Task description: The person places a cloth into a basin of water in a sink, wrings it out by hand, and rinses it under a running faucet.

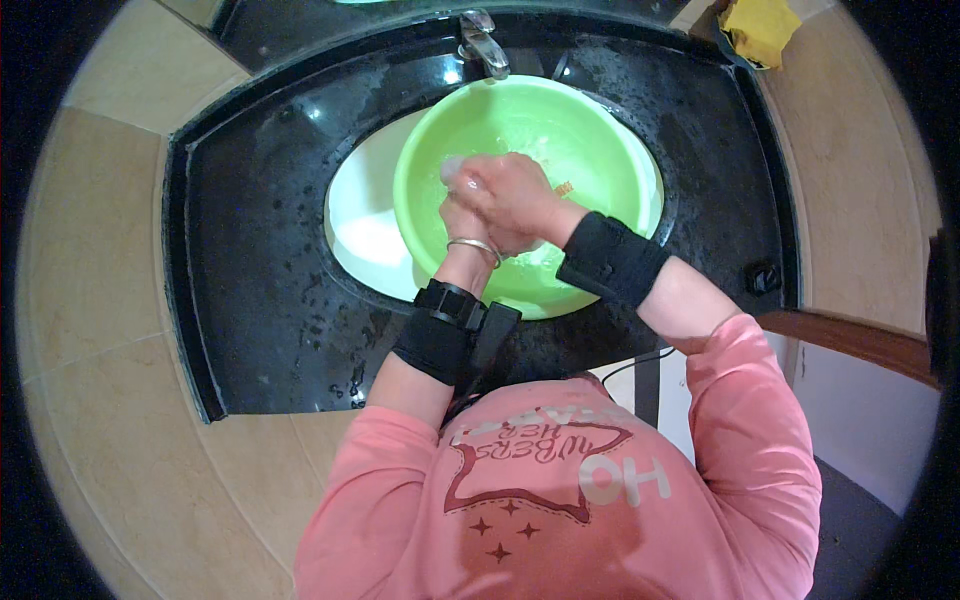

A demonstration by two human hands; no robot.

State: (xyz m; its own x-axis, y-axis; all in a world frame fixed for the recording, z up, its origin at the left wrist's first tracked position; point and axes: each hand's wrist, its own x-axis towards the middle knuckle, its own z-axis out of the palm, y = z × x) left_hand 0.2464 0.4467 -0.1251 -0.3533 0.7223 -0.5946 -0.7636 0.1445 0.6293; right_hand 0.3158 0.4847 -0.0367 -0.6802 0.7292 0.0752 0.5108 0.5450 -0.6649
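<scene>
Over a light green basin [420,250], my two hands are pressed together. My right hand [515,195] lies across my left hand [462,218], and the fingers of both are closed. A small whitish, wet-looking bit [452,170] pokes out past the knuckles; its kind cannot be made out, and most of what the hands hold is hidden between them. Water with some bubbles lies in the basin. A small orange piece [564,188] shows in the basin beside my right wrist. My left wrist wears a thin silver bangle [474,243].
The basin stands in a white oval sink [365,215] set in a wet black countertop [260,220]. A chrome faucet [484,45] hangs over its far rim. A yellow cloth [758,30] lies at the far right corner, and a small black object [762,278] sits at the right edge.
</scene>
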